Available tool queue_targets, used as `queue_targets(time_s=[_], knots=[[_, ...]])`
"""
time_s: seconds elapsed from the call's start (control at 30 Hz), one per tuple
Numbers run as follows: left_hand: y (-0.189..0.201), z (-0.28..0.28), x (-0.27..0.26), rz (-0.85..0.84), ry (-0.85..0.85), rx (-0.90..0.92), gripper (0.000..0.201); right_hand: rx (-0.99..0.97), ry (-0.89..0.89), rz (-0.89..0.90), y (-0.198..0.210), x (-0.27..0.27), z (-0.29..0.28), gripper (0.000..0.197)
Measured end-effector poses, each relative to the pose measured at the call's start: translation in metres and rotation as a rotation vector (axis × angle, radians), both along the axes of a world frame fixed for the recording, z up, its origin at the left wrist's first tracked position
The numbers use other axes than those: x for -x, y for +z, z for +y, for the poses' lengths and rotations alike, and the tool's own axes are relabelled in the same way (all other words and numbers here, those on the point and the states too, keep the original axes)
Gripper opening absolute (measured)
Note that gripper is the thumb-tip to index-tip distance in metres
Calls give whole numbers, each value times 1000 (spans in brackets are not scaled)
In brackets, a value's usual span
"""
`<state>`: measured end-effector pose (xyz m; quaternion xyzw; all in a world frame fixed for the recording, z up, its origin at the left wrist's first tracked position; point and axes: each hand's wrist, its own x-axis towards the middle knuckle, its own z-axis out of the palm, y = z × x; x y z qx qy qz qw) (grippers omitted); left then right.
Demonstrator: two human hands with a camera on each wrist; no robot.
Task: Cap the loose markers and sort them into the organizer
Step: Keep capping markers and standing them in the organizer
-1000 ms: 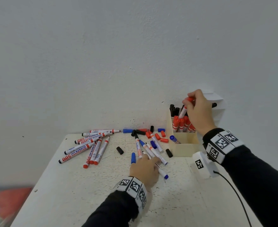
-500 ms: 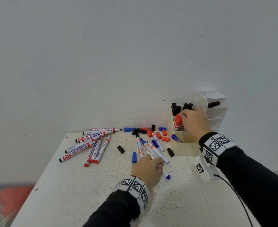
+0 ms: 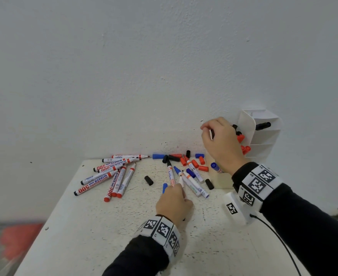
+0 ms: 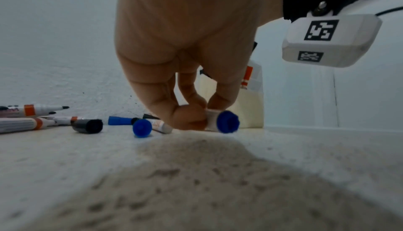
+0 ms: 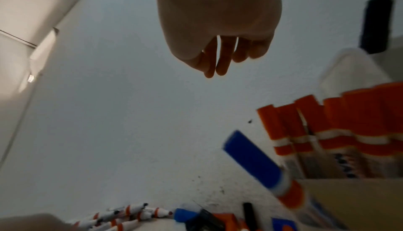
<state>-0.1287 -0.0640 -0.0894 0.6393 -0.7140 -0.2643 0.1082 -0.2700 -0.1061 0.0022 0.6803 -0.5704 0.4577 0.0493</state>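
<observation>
My left hand [image 3: 181,189] rests on the white table [image 3: 104,226] and pinches a white marker with a blue end [image 4: 226,121] between thumb and fingertips [image 4: 220,100]. My right hand [image 3: 204,128] hovers above the cream organizer box [image 3: 222,180], its fingers [image 5: 222,62] hanging loose and holding nothing. In the box stand red-capped markers [image 5: 305,126], black-capped ones [image 3: 237,130] and a leaning blue-capped marker [image 3: 215,166]. Several uncapped markers [image 3: 108,172] lie in a heap at the left. More markers [image 3: 194,184] lie just ahead of my left hand.
Loose red caps [image 3: 203,168], black caps [image 3: 148,180] and blue caps [image 3: 157,156] are scattered along the wall and mid-table. A white tiered holder [image 3: 263,140] with one black marker [image 3: 262,126] stands behind the box. A blue cap [image 4: 141,128] lies beside my left hand.
My right hand lowered a red-capped marker into the box, let it go and rose up and leftward, empty. My left hand stayed on the table, its fingers closing on the marker.
</observation>
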Motion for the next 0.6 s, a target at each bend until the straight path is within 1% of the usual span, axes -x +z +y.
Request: queue_targets(time_s=[0.07,0.13,0.2,0.27,0.37,0.47,0.53,0.6], knots=[[3,2,-8,4,53,64,18,-28,63,-50,4,-15,3,17],[5,1,-18,25,102,112,20,-109,106,-112,6,-27,5,16],[8,-3,-30,56,143,147,24,-247,131,-188,2,-35,4,17],[9,-10,-43,67,173,197,25,-415,115,-204,-8,-40,1,18],[10,-20,-62,44,182,257,23,-667,84,-108,-26,-46,-3,22],[7,-27,-75,-95,85,277,29,-862,88,44,-45,-52,-4,24],[4,-31,-80,-103,69,250,34,-935,56,138,-59,-52,-7,26],[3,-31,-82,-119,77,245,37,-936,-8,185,-72,-52,-13,28]])
